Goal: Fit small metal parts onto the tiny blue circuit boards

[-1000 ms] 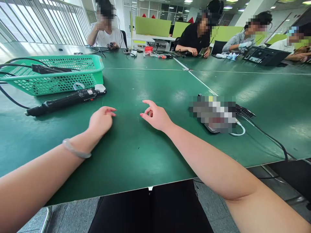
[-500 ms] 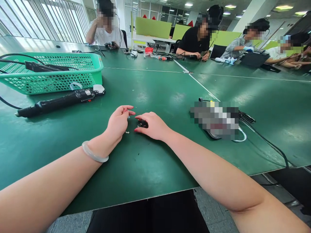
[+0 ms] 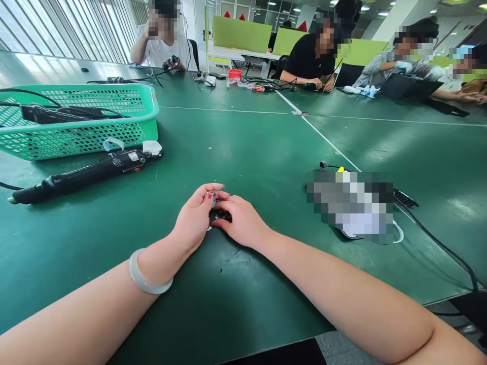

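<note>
A smooth, pale bangle [image 3: 139, 277] circles the left wrist [image 3: 158, 259].

A small black piece [image 3: 224, 216] with a shiny light edge sits in the curl of the right hand [image 3: 238, 219], partly hidden by it. A smaller silvery-blue piece [image 3: 213, 199] stands upright at the left hand's [image 3: 196, 215] fingertips, just beside the black one. Both are well to the right of the green basket [image 3: 114, 123] and nearer the person; their exact shapes are unclear.
</note>
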The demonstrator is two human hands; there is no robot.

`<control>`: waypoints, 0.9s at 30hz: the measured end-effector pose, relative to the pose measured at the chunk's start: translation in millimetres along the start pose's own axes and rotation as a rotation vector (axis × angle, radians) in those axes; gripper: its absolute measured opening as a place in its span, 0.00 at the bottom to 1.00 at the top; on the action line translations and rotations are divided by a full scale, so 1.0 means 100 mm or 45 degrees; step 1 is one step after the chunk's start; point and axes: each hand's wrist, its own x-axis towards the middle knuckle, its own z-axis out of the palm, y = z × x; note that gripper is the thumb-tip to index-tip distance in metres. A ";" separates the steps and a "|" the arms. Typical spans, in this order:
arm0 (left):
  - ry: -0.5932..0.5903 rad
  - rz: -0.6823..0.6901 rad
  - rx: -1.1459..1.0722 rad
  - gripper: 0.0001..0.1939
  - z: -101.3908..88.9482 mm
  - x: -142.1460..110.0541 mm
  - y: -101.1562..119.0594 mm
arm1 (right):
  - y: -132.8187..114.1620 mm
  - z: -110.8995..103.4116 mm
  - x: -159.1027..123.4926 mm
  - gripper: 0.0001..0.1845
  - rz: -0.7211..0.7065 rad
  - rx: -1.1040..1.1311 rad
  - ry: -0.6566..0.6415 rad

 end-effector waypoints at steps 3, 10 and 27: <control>-0.035 0.036 0.024 0.11 -0.04 0.03 -0.03 | 0.01 0.01 0.00 0.10 -0.004 0.030 0.006; -0.030 -0.032 -0.052 0.09 -0.06 0.05 -0.01 | 0.00 -0.01 -0.03 0.12 -0.029 0.065 -0.027; 0.086 -0.167 -0.188 0.10 -0.06 0.06 0.08 | -0.03 -0.05 -0.06 0.13 -0.007 0.091 0.023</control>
